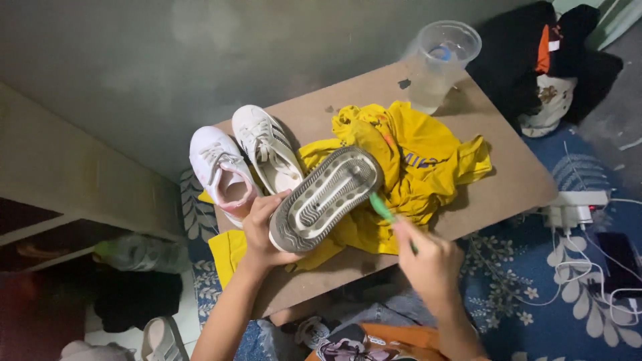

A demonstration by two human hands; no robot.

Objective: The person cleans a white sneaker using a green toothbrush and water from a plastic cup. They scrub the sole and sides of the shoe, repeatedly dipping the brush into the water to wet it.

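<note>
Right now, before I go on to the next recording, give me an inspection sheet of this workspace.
Surface: brown board table, partly covered by a crumpled yellow cloth.
Job's things: upturned shoe, grey ridged sole facing up, lying on the cloth; green-handled brush at the sole's edge.
Clutter: two white lace-up shoes at the table's left; clear plastic cup holding cloudy liquid at the far corner.
Hands: left hand grips the upturned shoe's end; right hand holds the brush.
Cables: white power strip with white cables on the blue floral carpet.
Surroundings: dark clothes heap top right; sandal bottom left.
</note>
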